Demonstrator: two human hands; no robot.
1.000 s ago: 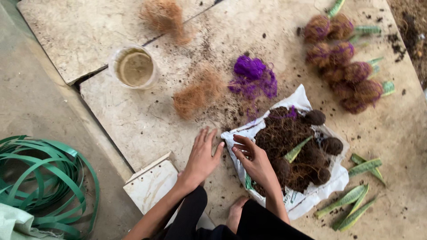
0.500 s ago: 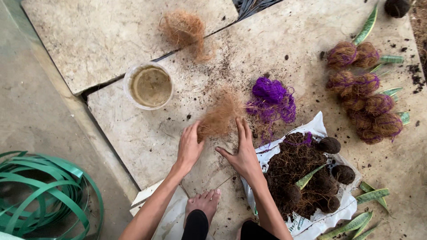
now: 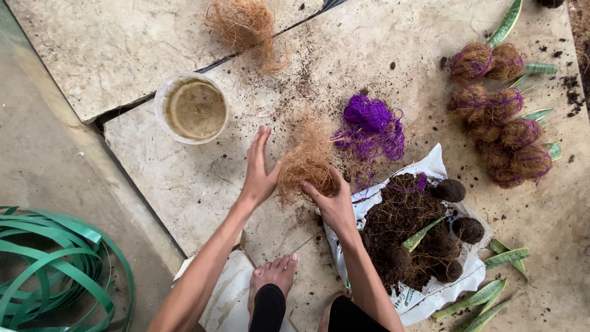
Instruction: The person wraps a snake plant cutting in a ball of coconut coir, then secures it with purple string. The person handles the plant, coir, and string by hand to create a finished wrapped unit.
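A loose clump of brown coconut fibre [image 3: 305, 158] lies on the stone slab [image 3: 184, 197] in front of me. My right hand [image 3: 332, 200] presses on its near right side, fingers curled into the fibre. My left hand [image 3: 259, 169] stands edge-on at the clump's left side, fingers straight and apart, touching the fibre's edge. A tangle of purple string [image 3: 370, 126] lies just right of the clump. A white plastic sheet [image 3: 430, 295] holds dark soil, roots and soil balls [image 3: 450, 190] by my right forearm.
A round plastic tub of murky water [image 3: 192, 109] stands left of the fibre. Another fibre clump [image 3: 243, 23] lies at the top. Several string-wrapped root balls with green leaves [image 3: 501, 132] sit at right. Green strapping coils [image 3: 55, 270] lie bottom left. My bare foot [image 3: 273, 276] rests below.
Both hands moved up from the plastic sheet to the fibre clump. The left hand has turned on edge beside it and the right hand has closed onto its near side.
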